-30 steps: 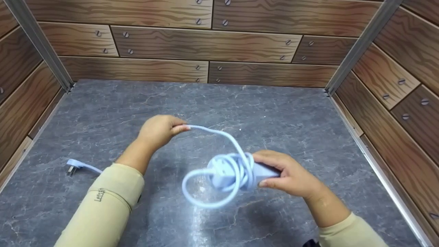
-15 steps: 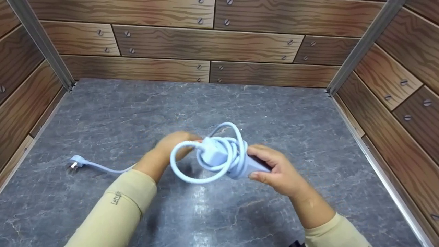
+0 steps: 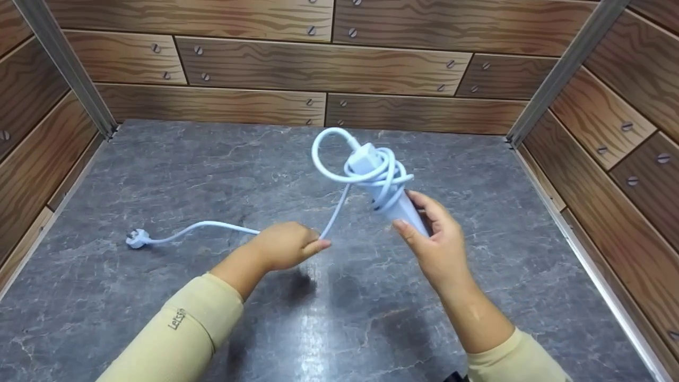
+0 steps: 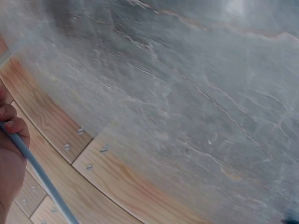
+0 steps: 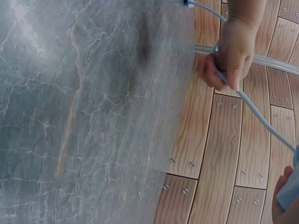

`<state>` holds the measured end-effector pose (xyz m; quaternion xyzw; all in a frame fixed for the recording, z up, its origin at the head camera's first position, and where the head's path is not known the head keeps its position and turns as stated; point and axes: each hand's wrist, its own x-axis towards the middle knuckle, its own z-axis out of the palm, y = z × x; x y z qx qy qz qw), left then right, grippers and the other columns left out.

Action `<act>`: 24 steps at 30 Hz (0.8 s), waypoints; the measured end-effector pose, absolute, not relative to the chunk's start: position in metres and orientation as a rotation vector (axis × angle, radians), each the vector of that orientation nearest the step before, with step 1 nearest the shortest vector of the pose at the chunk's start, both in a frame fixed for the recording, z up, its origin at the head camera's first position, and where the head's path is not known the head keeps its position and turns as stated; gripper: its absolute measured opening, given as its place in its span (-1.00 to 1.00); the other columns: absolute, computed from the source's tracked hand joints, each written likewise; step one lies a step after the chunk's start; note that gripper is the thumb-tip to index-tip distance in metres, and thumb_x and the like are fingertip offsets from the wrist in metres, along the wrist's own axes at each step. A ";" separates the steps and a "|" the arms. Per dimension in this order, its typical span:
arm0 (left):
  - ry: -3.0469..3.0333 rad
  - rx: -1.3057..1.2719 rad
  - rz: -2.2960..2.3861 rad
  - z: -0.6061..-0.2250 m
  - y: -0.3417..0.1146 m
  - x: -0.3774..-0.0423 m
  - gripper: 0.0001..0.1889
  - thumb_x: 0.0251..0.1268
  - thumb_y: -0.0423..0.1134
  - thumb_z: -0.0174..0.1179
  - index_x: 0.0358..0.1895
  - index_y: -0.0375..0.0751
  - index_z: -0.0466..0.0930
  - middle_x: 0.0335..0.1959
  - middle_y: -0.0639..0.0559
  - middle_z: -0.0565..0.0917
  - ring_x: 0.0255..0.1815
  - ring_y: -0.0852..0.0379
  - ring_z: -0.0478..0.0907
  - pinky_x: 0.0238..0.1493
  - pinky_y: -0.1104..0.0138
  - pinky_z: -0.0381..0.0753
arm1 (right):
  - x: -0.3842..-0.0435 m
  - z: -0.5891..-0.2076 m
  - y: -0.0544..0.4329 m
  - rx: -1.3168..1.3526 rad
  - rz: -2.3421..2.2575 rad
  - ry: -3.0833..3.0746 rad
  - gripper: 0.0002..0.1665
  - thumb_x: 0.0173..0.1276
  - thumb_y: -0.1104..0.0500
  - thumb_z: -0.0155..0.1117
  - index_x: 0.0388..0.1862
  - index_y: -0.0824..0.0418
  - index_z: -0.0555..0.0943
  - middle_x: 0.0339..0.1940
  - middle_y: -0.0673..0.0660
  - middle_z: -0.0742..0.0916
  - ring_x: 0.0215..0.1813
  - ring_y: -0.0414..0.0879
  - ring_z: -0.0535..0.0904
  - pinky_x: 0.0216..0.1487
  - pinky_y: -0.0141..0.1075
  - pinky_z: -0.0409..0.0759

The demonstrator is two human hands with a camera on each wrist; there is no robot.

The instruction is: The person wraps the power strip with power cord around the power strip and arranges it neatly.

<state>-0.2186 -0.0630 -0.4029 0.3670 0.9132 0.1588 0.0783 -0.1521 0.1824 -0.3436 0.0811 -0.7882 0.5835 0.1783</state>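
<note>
A pale blue power strip [image 3: 406, 213] is held up at a tilt in the head view, several turns of its cord [image 3: 336, 211] wound round the upper part. My right hand [image 3: 444, 249] grips its lower end, thumb on one side and fingers on the other. To the left, my left hand [image 3: 284, 246] holds the cord's free length between thumb and fingers. Past that hand the cord runs left to a plug [image 3: 138, 239] with metal pins. In the right wrist view the cord stretches between the left hand [image 5: 236, 52] and the power strip [image 5: 289, 189].
A grey marble-patterned tabletop [image 3: 212, 175] lies below the hands. Wood-patterned walls [image 3: 318, 69] stand at the back and both sides, with metal posts [image 3: 557, 74] at the corners. A small dark object [image 3: 454, 378] shows at the bottom edge beside the right sleeve.
The right hand has turned the power strip from lying leftward to pointing up and away. The left hand first moved right and down, then passed below the strip's wrapped end. The plug shifted slightly right.
</note>
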 end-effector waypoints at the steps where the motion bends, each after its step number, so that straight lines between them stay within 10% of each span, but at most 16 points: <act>1: 2.734 1.117 0.462 -0.403 -0.062 -0.218 -0.55 0.39 0.14 -0.23 -0.58 -0.02 0.39 -0.67 0.16 0.39 -0.59 0.14 0.40 -0.45 0.21 0.46 | -0.153 -0.344 0.182 0.202 1.654 -2.223 -0.45 0.11 0.37 0.31 0.13 0.36 0.46 -0.05 0.23 0.60 -0.16 -0.10 0.53 -0.23 -0.35 0.55; 24: 2.793 1.302 0.567 -0.375 -0.043 -0.181 -0.84 0.31 -0.08 0.04 -0.40 -0.02 0.41 -0.66 0.24 0.42 -0.67 0.28 0.29 -0.63 0.39 0.29 | -0.188 -0.372 0.214 0.037 0.678 -2.473 -0.38 0.06 0.04 0.40 0.10 0.24 0.50 -0.02 0.21 0.60 -0.11 0.13 0.53 -0.19 0.00 0.46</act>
